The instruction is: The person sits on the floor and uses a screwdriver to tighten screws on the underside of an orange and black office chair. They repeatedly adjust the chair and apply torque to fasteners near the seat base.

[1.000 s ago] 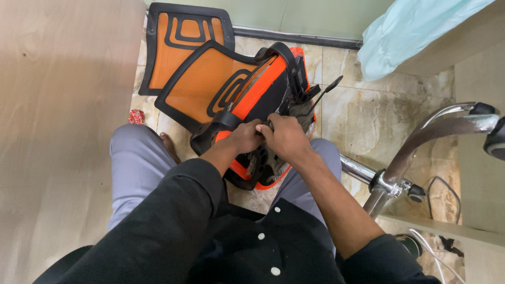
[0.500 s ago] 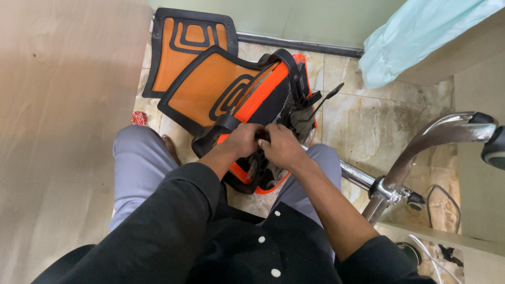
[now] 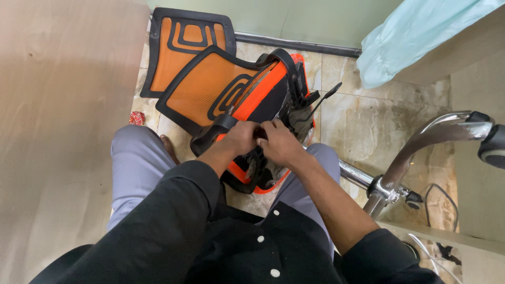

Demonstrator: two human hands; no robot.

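The orange mesh chair seat stands tilted on its edge between the person's knees, its black frame resting on the tiled floor and its underside mechanism turned toward the body. The left hand and the right hand meet at the seat's lower middle, knuckles touching, fingers curled in around a dark part of the mechanism; what exactly they pinch is hidden by the hands themselves. A thin black lever sticks up to the right of the seat.

Compared with half a second ago, both hands sit at nearly the same spot on the mechanism, the right one slid slightly closer to the left, and the seat has not shifted.

Behind the seat, a second orange mesh chair back lies flat on the floor by the wall. A small red crumpled wrapper lies on the tiles beside the left knee, just by the wooden panel. To the right, a chrome chair base arm with a black castor reaches in, and a pale blue plastic sheet drapes over a ledge above.
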